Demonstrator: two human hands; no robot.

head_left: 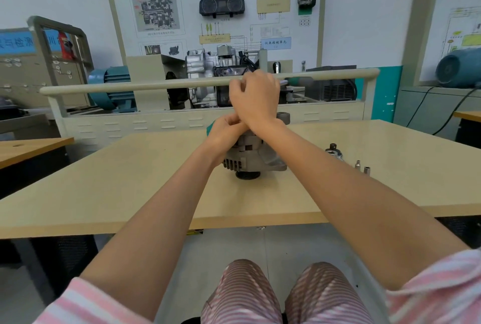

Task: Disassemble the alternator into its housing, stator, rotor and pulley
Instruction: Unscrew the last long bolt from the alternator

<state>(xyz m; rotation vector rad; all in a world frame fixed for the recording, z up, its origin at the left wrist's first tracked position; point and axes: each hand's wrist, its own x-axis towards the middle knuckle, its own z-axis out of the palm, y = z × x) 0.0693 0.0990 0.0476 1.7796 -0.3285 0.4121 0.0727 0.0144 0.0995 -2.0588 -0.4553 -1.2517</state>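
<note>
A grey alternator (253,157) stands on the beige table (145,183), its black ribbed pulley (247,175) facing me at the bottom. My left hand (226,128) rests curled on the alternator's top, gripping something teal (209,128) that is mostly hidden. My right hand (253,98) is raised above it, fingers curled round a tool with a green handle (298,80) that sticks out to the right. The tool's working end is hidden behind my hands.
To the right of the alternator lie a ratchet-like metal piece (334,151) and two small sockets (362,166). Behind the table stands a training bench with a rail (156,86), a gearbox and a blue motor (112,89).
</note>
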